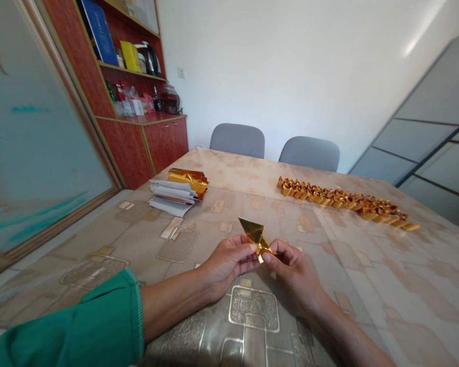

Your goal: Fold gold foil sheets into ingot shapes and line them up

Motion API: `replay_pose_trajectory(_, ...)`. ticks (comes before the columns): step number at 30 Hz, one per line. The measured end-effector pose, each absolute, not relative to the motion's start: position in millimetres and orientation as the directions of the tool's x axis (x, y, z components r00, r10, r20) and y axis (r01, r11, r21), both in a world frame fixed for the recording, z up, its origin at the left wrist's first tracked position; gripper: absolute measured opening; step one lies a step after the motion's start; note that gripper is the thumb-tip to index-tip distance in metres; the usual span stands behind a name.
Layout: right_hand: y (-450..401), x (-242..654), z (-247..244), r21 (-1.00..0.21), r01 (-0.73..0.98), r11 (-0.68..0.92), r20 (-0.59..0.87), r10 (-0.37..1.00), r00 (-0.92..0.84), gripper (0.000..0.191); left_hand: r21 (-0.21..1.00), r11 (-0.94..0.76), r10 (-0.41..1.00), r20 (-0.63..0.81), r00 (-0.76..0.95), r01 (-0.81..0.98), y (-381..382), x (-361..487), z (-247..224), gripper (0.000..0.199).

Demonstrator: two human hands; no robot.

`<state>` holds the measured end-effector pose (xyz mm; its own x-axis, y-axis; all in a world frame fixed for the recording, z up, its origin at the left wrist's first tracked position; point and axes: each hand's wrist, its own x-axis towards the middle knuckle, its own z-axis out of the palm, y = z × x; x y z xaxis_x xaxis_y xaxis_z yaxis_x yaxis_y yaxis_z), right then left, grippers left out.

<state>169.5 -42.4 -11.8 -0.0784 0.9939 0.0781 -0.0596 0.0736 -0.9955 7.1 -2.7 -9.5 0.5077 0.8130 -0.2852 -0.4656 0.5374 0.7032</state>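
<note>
A partly folded sheet of shiny gold foil paper (253, 230) is held between both hands above the table, with one pointed triangular flap standing up toward the far left. My left hand (229, 262) pinches its left side between thumb and fingers. On the lower right side, my right hand (290, 260) grips the paper with the thumb in front. Fingertips cover part of the lower folds. Farther off to the left lies a stack of gold and white paper sheets (174, 193). Rows of folded gold paper pieces (329, 196) stretch across the right side of the table.
A patterned, glossy cover lies over the table (222, 204). Two grey chairs (237, 138) stand at its far edge, before a white wall. Back left is a red-brown cabinet (164, 142) with bottles and a kettle (152, 58) on its shelves. A glass sliding panel (42, 132) borders the left.
</note>
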Motion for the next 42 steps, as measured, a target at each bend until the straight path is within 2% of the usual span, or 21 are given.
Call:
replay_pose_trajectory(12, -40.8, 177.9, -22.4, -0.996, -0.084, 0.019, 0.021, 1.000, -0.020, 0.038, 0.744, 0.498, 0.831, -0.263, 0.490, -0.445, -0.5, 7.9, -8.9, 0.025)
replay_pose_trajectory(19, -40.4, 175.4, -16.4, -0.999, -0.051, 0.020, 0.024, 0.996, -0.083, 0.039, 0.680, 0.566, 0.802, -0.322, 0.503, -0.466, -0.8, 7.1, -10.0, 0.027)
replay_pose_trajectory(24, -41.3, 170.3, -15.7, -0.997, -0.036, 0.074, 0.079, 0.987, -0.142, 0.028, 0.662, 0.565, 0.801, -0.300, 0.517, -0.492, -4.1, 7.4, -8.8, 0.024)
replay_pose_trajectory(28, -42.6, 171.6, -21.1, -0.984, 0.070, 0.166, 0.155, 0.979, -0.133, 0.019, 0.655, 0.601, 0.765, -0.308, 0.566, -0.457, -4.5, 7.4, -9.9, 0.023)
replay_pose_trajectory(35, -43.4, 175.0, -14.0, -0.998, -0.009, 0.062, 0.063, 0.994, -0.094, 0.033, 0.726, 0.521, 0.806, -0.244, 0.540, -0.450, -2.1, 7.7, -12.5, 0.031)
replay_pose_trajectory(38, -44.0, 176.7, -15.4, -0.997, 0.015, 0.070, 0.069, 0.996, -0.048, 0.036, 0.735, 0.528, 0.803, -0.269, 0.532, -0.426, -2.1, 7.7, -13.1, 0.031)
replay_pose_trajectory(42, -44.4, 176.3, -20.1, -0.998, -0.048, 0.043, 0.046, 0.997, -0.055, 0.037, 0.734, 0.536, 0.804, -0.292, 0.518, -0.417, -4.1, 7.7, -11.1, 0.036)
